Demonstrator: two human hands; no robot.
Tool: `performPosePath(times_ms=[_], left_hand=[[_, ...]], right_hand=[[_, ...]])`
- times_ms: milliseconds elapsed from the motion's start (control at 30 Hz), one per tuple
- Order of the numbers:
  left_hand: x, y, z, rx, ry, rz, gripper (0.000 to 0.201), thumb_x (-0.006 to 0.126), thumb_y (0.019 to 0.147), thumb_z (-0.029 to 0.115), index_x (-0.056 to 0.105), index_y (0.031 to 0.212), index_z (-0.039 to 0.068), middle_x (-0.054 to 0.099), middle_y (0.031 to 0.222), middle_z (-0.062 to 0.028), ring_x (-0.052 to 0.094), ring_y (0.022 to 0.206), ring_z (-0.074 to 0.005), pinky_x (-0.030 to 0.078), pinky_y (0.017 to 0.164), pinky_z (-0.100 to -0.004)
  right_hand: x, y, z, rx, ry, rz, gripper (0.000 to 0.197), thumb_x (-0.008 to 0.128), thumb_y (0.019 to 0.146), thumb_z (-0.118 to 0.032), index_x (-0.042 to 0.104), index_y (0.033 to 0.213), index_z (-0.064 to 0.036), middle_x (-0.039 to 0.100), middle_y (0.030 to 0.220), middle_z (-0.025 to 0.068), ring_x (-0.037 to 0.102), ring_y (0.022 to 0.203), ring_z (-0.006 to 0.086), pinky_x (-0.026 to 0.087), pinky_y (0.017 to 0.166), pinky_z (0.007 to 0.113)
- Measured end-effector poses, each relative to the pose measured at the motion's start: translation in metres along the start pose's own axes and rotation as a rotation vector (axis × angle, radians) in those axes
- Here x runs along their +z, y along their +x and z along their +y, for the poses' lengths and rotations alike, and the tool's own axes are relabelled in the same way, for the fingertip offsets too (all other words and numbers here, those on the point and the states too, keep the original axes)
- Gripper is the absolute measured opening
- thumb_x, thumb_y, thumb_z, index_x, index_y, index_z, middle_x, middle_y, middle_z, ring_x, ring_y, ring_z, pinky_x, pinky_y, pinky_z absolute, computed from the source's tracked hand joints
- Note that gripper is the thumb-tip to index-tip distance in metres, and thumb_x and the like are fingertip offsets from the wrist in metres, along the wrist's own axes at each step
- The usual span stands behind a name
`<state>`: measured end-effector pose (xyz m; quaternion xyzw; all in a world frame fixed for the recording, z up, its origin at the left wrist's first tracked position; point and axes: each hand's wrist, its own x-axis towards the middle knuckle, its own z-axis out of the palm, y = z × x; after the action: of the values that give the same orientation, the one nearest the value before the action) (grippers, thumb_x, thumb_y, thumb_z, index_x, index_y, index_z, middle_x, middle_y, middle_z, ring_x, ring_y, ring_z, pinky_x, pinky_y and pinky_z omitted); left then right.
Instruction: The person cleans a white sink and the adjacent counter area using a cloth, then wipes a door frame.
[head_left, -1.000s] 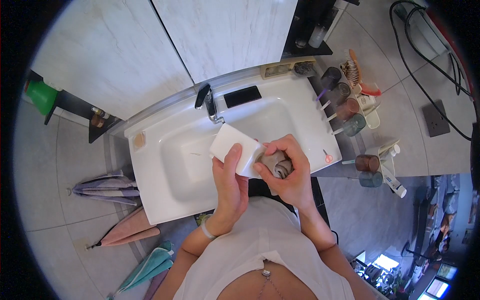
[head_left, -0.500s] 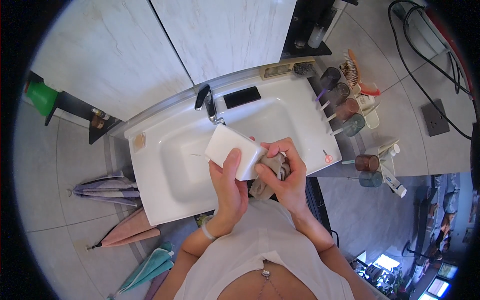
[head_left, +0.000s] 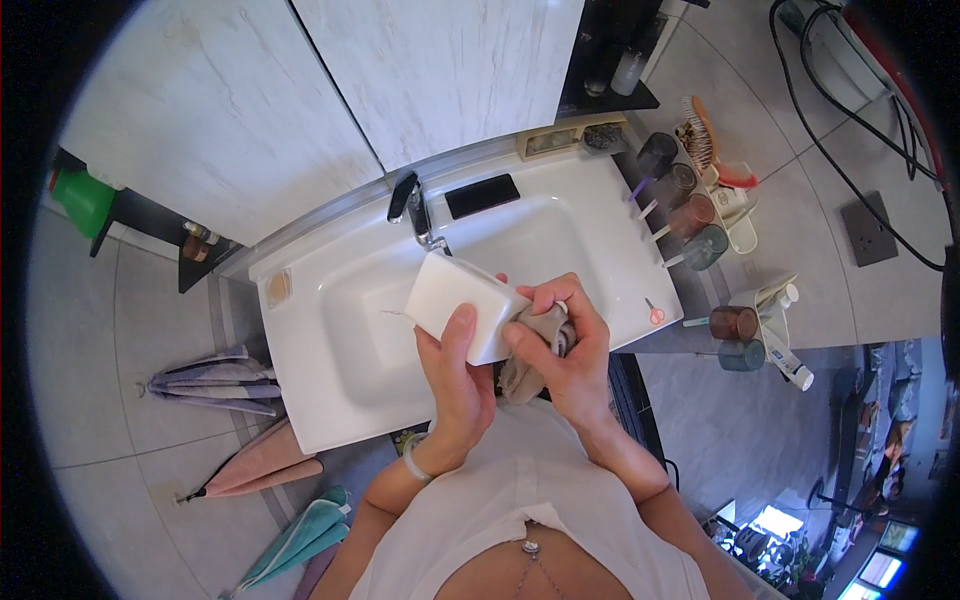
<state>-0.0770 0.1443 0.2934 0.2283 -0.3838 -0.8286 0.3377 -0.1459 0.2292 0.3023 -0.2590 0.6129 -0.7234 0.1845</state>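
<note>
My left hand point(head_left: 457, 380) grips a white, block-shaped box point(head_left: 450, 288) with rounded edges, the thumb lying across its near face. A crumpled grey-brown cloth point(head_left: 523, 380) is bunched in my right hand point(head_left: 572, 352) and pressed against the box's right side. Both hands are above the front part of a white washbasin point(head_left: 345, 340). What lies on the underside of the box is hidden, as are most of the fingers behind it.
A chrome tap point(head_left: 420, 215) rises at the back rim, beside a black phone-like slab point(head_left: 483, 196). Small scissors point(head_left: 655, 311) rest on the right rim. Tumblers with toothbrushes point(head_left: 690, 215) are mounted to the right; towels point(head_left: 215, 380) hang at left.
The box has shifted slightly left and tilted a little in my left hand. My right hand with the cloth has moved slightly left along with it.
</note>
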Motion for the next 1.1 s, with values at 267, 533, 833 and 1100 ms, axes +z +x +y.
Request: performPosePath(times_ms=[267, 533, 833, 1100], left_hand=[[0.000, 0.000, -0.002, -0.052, -0.037, 0.004, 0.053, 0.047, 0.093, 0.034, 0.039, 0.131, -0.001, 0.055, 0.122, -0.0207, 0.054, 0.114, -0.0268, 0.041, 0.100, -0.0385], [0.000, 0.006, 0.007, -0.341, -0.278, 0.035, 0.046, 0.048, 0.094, 0.038, 0.048, 0.122, 0.002, 0.058, 0.117, -0.0144, 0.055, 0.111, -0.0216, 0.042, 0.097, -0.0357], [-0.007, -0.007, -0.029, -0.202, -0.107, 0.064, 0.039, 0.048, 0.095, 0.037, 0.048, 0.123, 0.009, 0.058, 0.114, -0.0028, 0.058, 0.101, -0.0171, 0.047, 0.089, -0.0344], [-0.002, 0.003, -0.030, -0.019, -0.032, 0.078, 0.040, 0.058, 0.090, 0.016, 0.040, 0.124, 0.004, 0.054, 0.115, -0.0082, 0.054, 0.106, -0.0167, 0.048, 0.088, -0.0331]], right_hand=[[0.002, 0.000, 0.002, 0.034, 0.014, 0.045, 0.022, 0.065, 0.078, 0.004, 0.050, 0.091, -0.0047, 0.049, 0.092, 0.0034, 0.057, 0.102, 0.0161, 0.043, 0.085, 0.027], [-0.006, 0.001, 0.002, 0.334, 0.545, 0.131, 0.026, 0.062, 0.082, -0.013, 0.048, 0.104, -0.0055, 0.049, 0.106, 0.0049, 0.051, 0.100, 0.0146, 0.041, 0.088, 0.027], [0.009, 0.008, 0.027, -0.742, -0.561, 0.103, 0.032, 0.054, 0.081, -0.004, 0.056, 0.113, -0.0019, 0.054, 0.122, 0.0193, 0.054, 0.109, 0.0323, 0.042, 0.094, 0.042], [0.008, 0.022, 0.023, -0.017, 0.179, 0.111, 0.027, 0.037, 0.098, -0.010, 0.036, 0.123, -0.0011, 0.053, 0.127, 0.0184, 0.052, 0.115, 0.0238, 0.040, 0.096, 0.033]])
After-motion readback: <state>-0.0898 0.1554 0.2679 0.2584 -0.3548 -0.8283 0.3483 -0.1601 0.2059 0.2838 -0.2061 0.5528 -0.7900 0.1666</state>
